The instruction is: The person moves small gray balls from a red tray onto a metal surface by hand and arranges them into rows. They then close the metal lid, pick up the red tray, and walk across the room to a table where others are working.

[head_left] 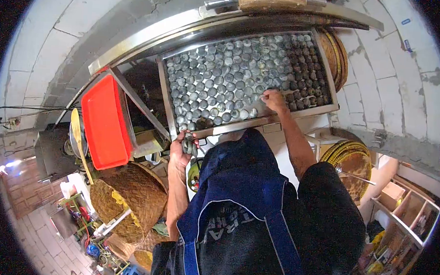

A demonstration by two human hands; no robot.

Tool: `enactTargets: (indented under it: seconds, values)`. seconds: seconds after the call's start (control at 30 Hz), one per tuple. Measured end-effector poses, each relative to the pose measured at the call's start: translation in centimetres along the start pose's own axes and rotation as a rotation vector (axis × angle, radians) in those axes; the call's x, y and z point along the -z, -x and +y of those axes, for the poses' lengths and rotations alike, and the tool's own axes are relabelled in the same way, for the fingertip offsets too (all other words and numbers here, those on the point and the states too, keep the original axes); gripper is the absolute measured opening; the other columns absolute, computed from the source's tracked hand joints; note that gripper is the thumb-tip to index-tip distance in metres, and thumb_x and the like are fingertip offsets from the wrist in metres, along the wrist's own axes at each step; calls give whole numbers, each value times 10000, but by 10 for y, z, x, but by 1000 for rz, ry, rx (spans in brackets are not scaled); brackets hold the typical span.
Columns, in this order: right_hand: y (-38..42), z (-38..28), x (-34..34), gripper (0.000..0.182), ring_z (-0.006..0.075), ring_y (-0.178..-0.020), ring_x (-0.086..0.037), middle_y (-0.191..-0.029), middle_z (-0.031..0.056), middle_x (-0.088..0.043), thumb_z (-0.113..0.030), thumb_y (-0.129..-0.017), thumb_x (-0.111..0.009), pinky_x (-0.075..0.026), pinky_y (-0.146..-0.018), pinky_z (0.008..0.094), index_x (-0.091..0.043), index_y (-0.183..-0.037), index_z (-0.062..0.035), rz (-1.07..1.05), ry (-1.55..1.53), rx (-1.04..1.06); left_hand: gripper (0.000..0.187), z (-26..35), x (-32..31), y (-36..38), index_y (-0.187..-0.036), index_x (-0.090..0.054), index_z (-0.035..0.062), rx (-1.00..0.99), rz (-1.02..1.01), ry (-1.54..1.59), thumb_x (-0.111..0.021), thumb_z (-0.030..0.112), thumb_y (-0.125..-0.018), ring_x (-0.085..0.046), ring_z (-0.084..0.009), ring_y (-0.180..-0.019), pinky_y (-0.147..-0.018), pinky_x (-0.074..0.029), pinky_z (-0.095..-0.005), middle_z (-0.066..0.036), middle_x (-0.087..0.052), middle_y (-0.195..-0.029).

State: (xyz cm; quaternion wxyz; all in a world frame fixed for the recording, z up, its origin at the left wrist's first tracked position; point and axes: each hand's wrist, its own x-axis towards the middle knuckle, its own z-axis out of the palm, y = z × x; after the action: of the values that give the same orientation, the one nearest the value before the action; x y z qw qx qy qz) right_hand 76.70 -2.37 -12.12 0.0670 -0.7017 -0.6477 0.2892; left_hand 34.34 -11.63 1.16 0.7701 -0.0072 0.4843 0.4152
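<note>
Under the outstretched, curled right hand point(274, 99), whose grip can't be told, a tray point(309, 111) is seen; balls point(188, 145) are clutched in the left hand point(180, 154).

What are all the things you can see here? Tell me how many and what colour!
Round lumps: too many to count, grey, darker towards the right, in the big tray
Big tray: one, greyish frame, in front of the person
Red tray: one, red, left
Spoon: one, light brown, beside the red tray
Large basket: one, brown, lower left
Round woven trays: at least two, brown and yellow, right
Shelf: one, pale edges, lower right
Small clutter: uncountable, mixed colours, lower left
Apron: one, blue, on the person
Left hand: one, bare, holding some lumps
Right hand: one, bare, at the big tray's near side
</note>
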Motion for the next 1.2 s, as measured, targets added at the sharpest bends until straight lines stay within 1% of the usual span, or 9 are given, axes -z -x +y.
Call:
enactTargets:
  seconds: [0.07,0.4,0.53,0.6,0.67,0.73,0.93,1.03,1.2]
  values:
    - [-8,31,-25,332,350,-907,-649,-963,186,-678,-267,-785,-727,-508,-816,442,-684,-1028,-44,184,268,76,246,1,0,0,-1032,-509,85,-23,-15,12,-424,315,-1013,-579,-299,-670,-599,-509,-437,-135,-616,-883]
    - [28,-23,-4,384,376,-891,-649,-921,154,-690,-291,-764,-751,-521,-779,462,-654,-1032,-34,198,235,5,304,1,-38,-5,-1134,-511,64,14,-35,-169,-410,323,-1012,-573,-243,-665,-615,-507,-398,-127,-653,-998]
    - [72,-118,30,443,259,-898,-671,-1017,147,-690,-359,-876,-684,-532,-800,375,-625,-1162,-26,-70,-510,170,413,-16,-60,-19,-1185,-521,-7,112,-175,-270,-412,351,-1011,-594,-228,-649,-591,-516,-357,-164,-670,-985]
    - [84,-144,10,422,177,-871,-639,-978,92,-689,-372,-868,-704,-516,-776,328,-653,-1134,-48,-183,-886,276,356,-24,-91,-18,-1032,-580,13,135,-218,-296,-471,350,-996,-608,-219,-578,-542,-539,-367,-178,-688,-936]
    - [92,-158,17,327,168,-872,-637,-967,51,-679,-236,-877,-714,-522,-761,311,-641,-1123,-32,-294,-1116,397,370,-33,-107,-25,-1062,-570,15,181,-219,-384,-441,358,-1010,-609,-215,-574,-531,-538,-359,-159,-688,-897]
    - [84,-145,26,259,116,-836,-629,-951,27,-679,-164,-865,-720,-528,-717,285,-642,-1067,-22,-400,-1219,206,401,-37,-120,-27,-1080,-560,17,178,-223,-478,-420,388,-1017,-601,-215,-559,-515,-531,-356,-145,-680,-857]
    - [30,-22,-3,233,223,-764,-660,-858,113,-699,-160,-786,-754,-521,-706,353,-668,-944,-12,273,-390,44,432,-32,-103,-42,-928,-582,14,158,-130,-375,-415,403,-1018,-604,-244,-624,-597,-532,-385,-139,-646,-790]
    - [15,20,-35,283,331,-793,-657,-836,156,-680,-187,-738,-778,-515,-732,416,-658,-915,-1,183,75,216,458,-24,-94,-29,-857,-588,19,150,-210,-233,-424,418,-1010,-625,-273,-723,-684,-530,-401,-138,-633,-787]
    - [26,-9,-20,323,395,-843,-635,-845,193,-659,-217,-702,-803,-495,-755,462,-648,-875,8,47,-12,51,368,-9,-82,-2,-1040,-573,-3,79,-399,-128,-486,348,-976,-615,-330,-1012,-861,-511,-413,-171,-637,-1014]
